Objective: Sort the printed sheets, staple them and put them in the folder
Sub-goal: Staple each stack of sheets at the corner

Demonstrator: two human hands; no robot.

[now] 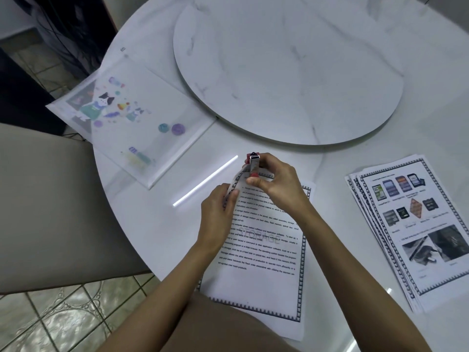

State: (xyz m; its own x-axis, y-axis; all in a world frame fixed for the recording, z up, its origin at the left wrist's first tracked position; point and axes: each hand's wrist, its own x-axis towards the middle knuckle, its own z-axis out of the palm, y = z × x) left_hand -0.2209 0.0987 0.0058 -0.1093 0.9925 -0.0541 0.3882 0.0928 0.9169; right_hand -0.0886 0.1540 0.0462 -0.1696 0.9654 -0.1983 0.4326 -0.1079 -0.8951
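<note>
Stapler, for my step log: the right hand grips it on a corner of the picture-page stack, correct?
No. The head view shows the right hand gripping the stapler on a corner of the text sheets in front; the picture-page stack lies untouched at the right.

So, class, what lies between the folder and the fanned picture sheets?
Head view: the text sheets, their top corner in a red stapler gripped by the right hand, left hand pinching their edge.

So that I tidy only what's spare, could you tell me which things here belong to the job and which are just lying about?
Job: red stapler, text sheets, stack of picture sheets, translucent folder.
Lying about: round turntable, beige chair.
</note>
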